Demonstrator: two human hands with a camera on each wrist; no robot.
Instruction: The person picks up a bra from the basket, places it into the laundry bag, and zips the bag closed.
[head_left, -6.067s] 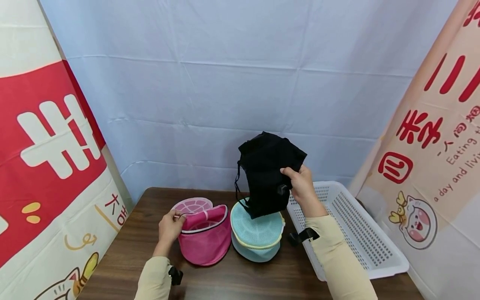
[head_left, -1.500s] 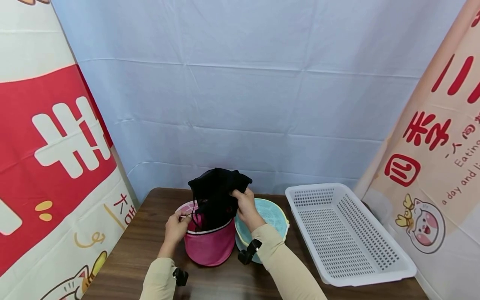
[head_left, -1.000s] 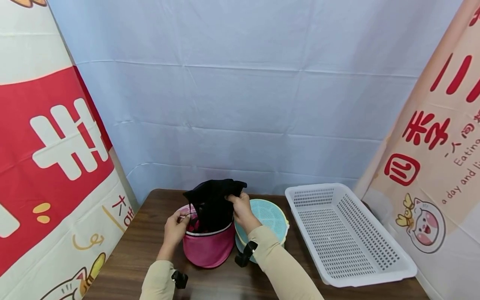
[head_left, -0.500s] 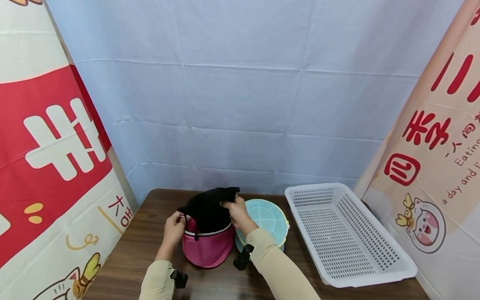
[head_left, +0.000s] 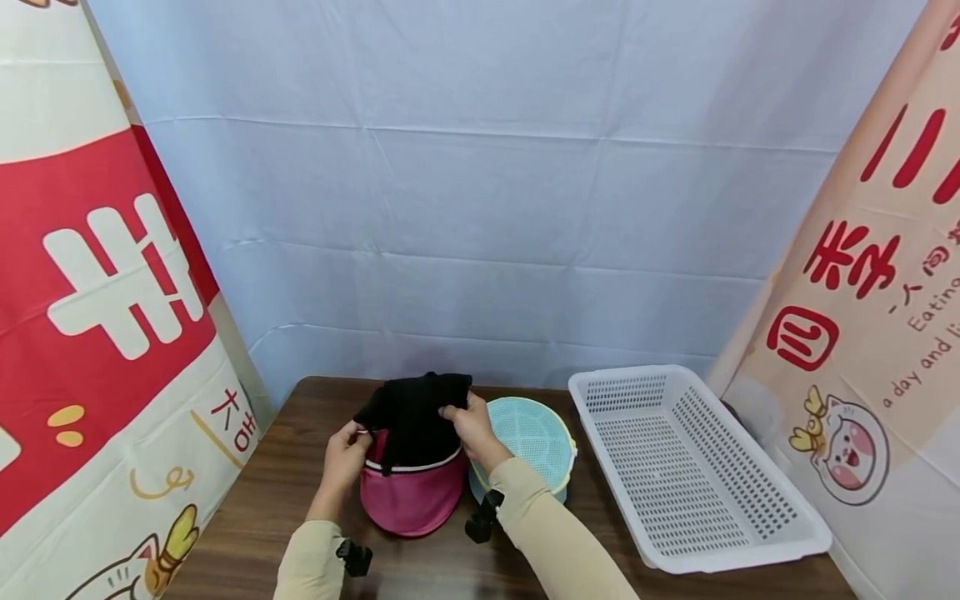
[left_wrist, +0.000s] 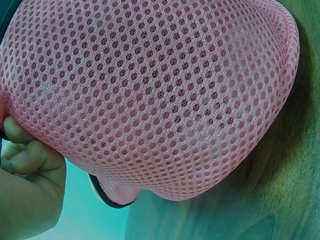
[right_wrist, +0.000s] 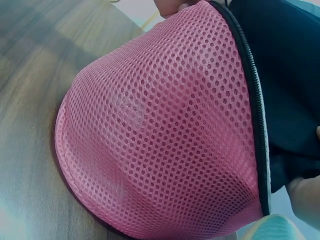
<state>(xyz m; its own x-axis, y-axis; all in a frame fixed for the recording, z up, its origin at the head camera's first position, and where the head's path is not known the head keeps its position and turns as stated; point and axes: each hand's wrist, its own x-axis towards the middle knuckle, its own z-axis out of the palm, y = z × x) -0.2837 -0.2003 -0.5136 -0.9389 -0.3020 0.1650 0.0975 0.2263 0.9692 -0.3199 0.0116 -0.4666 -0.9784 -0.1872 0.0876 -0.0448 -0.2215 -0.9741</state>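
Observation:
A pink mesh laundry bag (head_left: 412, 500) stands on the table with its zipped mouth open. My left hand (head_left: 343, 458) pinches its rim at the left; in the left wrist view the curled fingers (left_wrist: 37, 160) are at the bag's edge. A black cloth piece with a drawstring (head_left: 420, 412) hangs partly inside the mouth, its upper part above the rim. My right hand (head_left: 478, 432) grips that cloth at its right side, thumb on top. In the right wrist view the black cloth (right_wrist: 285, 80) passes the zip edge; its lower end is hidden inside the bag.
Right of the pink bag stands a round light-blue mesh bag (head_left: 532, 437) with yellow trim, partly behind the right forearm. A white perforated plastic basket (head_left: 750, 557) lies farther right on the brown wooden table (head_left: 255, 517). A pale blue curtain (head_left: 480, 208) hangs behind.
My right hand has brought the black cloth left from above the blue bag and lowered it into the pink bag's mouth. My left hand stays at the pink rim.

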